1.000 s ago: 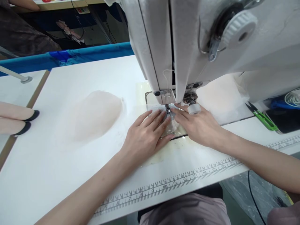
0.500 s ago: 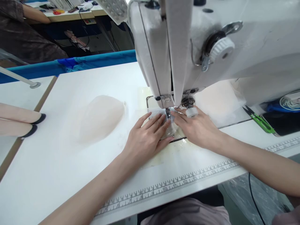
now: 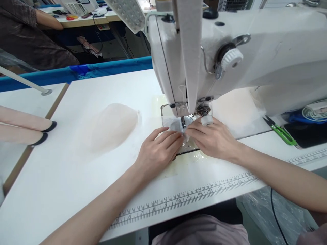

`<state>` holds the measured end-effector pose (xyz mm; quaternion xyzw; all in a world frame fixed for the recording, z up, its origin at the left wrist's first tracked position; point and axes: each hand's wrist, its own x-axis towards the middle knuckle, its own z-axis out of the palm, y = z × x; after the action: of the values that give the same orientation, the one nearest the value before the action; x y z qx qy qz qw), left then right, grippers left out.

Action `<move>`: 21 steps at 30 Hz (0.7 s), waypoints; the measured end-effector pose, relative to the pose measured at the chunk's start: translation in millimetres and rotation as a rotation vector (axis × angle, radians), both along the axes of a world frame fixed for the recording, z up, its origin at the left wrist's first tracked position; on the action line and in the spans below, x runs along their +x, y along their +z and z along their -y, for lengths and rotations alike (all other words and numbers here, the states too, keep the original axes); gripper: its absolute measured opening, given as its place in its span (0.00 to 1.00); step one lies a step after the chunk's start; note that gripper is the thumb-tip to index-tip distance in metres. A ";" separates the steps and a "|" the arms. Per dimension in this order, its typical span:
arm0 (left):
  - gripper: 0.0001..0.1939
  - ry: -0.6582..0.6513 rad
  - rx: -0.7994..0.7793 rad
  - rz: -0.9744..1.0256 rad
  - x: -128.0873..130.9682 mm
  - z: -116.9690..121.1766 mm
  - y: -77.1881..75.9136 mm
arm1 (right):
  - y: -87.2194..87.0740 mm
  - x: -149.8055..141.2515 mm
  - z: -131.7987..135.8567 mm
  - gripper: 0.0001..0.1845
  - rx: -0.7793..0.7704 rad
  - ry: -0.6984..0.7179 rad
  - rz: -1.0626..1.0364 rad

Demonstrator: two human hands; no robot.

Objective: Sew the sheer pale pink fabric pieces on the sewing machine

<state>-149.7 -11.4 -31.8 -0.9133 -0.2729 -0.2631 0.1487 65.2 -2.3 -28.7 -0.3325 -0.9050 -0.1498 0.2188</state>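
A white sewing machine (image 3: 176, 64) stands over the table, its presser foot (image 3: 183, 121) low between my hands. A small, sheer whitish fabric piece (image 3: 170, 123) lies under and around the foot. To the left of the foot, my left hand (image 3: 158, 147) has its fingers bent together on the fabric's near edge. Close to the right of the foot, my right hand (image 3: 213, 139) pinches the fabric with thumb and fingertips. The pinched edges are partly hidden by my fingers.
A sheer beige fabric piece (image 3: 114, 127) lies on the white table (image 3: 102, 190) at left. Green-handled snips (image 3: 281, 131) and a dark flat object (image 3: 304, 134) sit at right. A printed ruler (image 3: 178, 201) runs along the front edge. Another person's arm (image 3: 48, 19) shows behind.
My fingers have gone from lying flatter across the fabric to bent and pinching its near edge. The left fingertips have drawn back from the foot. The view has shifted slightly.
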 end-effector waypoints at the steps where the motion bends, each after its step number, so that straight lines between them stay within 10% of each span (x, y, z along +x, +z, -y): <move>1: 0.10 -0.003 0.008 0.009 -0.2 -0.6 -0.6 | 0.0 -0.2 -0.2 0.17 -0.009 0.009 -0.011; 8: 0.11 0.001 -0.013 0.053 2.2 1.1 2.9 | -1.3 -4.9 -5.5 0.14 0.076 0.014 -0.086; 16: 0.14 0.283 -0.388 0.040 15.7 -14.3 11.6 | -8.5 -3.5 -12.8 0.14 -0.055 -0.156 -0.309; 21: 0.06 0.218 -0.172 0.023 18.0 -16.0 6.0 | -6.4 -3.5 -6.4 0.13 -0.113 -0.068 -0.275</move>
<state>-131.7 4.6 -25.8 -0.8846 -0.3938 -0.2314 0.0946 61.7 4.2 -35.2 -0.3920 -0.8618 -0.0591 0.3166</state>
